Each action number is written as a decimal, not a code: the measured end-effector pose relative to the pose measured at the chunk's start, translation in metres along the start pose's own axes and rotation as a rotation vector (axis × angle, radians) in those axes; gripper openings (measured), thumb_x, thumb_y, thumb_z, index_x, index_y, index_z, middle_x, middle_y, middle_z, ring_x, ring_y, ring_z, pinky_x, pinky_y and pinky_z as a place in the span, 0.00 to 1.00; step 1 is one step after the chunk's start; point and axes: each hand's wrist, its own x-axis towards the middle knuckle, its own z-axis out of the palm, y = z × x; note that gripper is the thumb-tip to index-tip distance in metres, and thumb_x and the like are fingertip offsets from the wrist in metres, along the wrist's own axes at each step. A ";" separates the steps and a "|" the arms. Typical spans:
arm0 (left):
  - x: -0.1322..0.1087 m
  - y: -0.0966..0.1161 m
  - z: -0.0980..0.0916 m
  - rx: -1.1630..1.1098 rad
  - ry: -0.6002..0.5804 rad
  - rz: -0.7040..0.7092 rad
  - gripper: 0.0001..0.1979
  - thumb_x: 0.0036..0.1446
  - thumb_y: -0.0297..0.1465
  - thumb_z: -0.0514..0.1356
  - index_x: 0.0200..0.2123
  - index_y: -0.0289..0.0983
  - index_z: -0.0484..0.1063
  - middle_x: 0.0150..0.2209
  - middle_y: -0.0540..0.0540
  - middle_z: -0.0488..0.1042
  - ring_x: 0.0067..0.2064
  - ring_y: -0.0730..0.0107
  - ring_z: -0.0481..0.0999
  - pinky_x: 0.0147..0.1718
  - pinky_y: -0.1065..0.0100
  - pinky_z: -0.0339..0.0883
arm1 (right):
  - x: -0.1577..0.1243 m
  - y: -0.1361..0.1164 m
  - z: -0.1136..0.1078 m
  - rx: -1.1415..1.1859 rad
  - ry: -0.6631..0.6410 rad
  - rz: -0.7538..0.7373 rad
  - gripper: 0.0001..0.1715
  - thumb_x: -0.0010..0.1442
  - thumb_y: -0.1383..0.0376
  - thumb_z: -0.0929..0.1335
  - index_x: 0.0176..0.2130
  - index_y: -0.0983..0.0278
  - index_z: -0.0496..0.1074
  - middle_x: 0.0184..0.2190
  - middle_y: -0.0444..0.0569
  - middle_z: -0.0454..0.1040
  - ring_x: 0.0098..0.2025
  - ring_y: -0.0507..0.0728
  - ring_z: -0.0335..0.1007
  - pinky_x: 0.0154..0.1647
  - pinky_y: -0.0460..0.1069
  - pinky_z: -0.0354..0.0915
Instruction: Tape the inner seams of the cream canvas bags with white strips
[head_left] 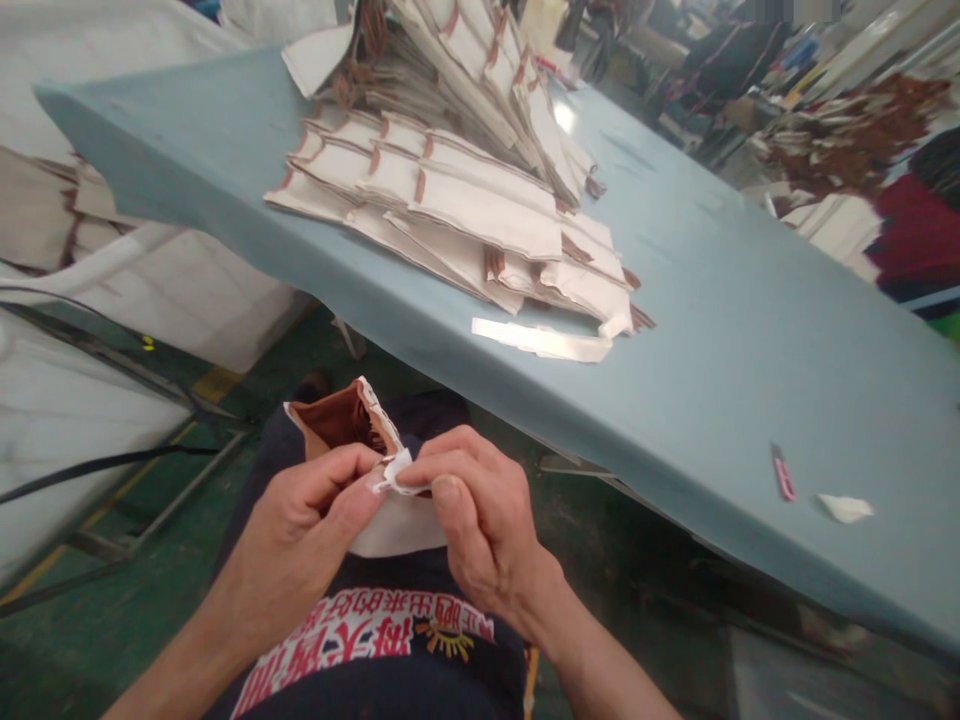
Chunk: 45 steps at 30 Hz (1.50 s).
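Note:
Over my lap I hold a sewn fabric piece (394,528), white outside with a brown lining showing at its open edge. My left hand (319,520) pinches its rim between thumb and fingers. From the other side my right hand (484,510) is closed on the same rim, thumb against bent fingers. Between the fingertips of both hands a small white folded tab (397,467) stands up at the edge. Whether it belongs to the fabric piece or lies loose on it I cannot tell. Part of the piece is hidden behind my hands.
On the blue-covered table (712,400) lie stacks of white fabric pieces (480,205) with brown edges. Nearer me are white strips (540,340), a pink-handled cutter (784,474) and a white scrap (846,508). A metal frame (165,510) stands at left.

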 end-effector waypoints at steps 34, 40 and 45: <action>0.006 -0.019 -0.009 -0.190 -0.219 -0.177 0.31 0.73 0.56 0.60 0.25 0.40 0.70 0.22 0.56 0.60 0.24 0.73 0.55 0.20 0.72 0.51 | 0.006 -0.019 -0.009 0.166 -0.194 0.653 0.13 0.71 0.55 0.72 0.36 0.60 0.75 0.26 0.40 0.75 0.26 0.50 0.65 0.28 0.47 0.56; 0.007 -0.013 -0.007 -0.163 -0.234 -0.171 0.30 0.72 0.54 0.60 0.23 0.41 0.65 0.22 0.56 0.57 0.24 0.73 0.53 0.20 0.71 0.48 | 0.007 -0.017 -0.009 0.134 -0.189 0.654 0.14 0.71 0.53 0.73 0.37 0.60 0.77 0.26 0.40 0.76 0.26 0.51 0.66 0.30 0.48 0.58; 0.006 -0.012 -0.009 -0.134 -0.218 -0.159 0.28 0.71 0.52 0.59 0.23 0.41 0.67 0.22 0.56 0.59 0.24 0.73 0.55 0.19 0.72 0.49 | 0.009 -0.015 -0.007 0.119 -0.203 0.660 0.14 0.70 0.53 0.72 0.37 0.60 0.76 0.25 0.40 0.75 0.26 0.52 0.66 0.29 0.48 0.57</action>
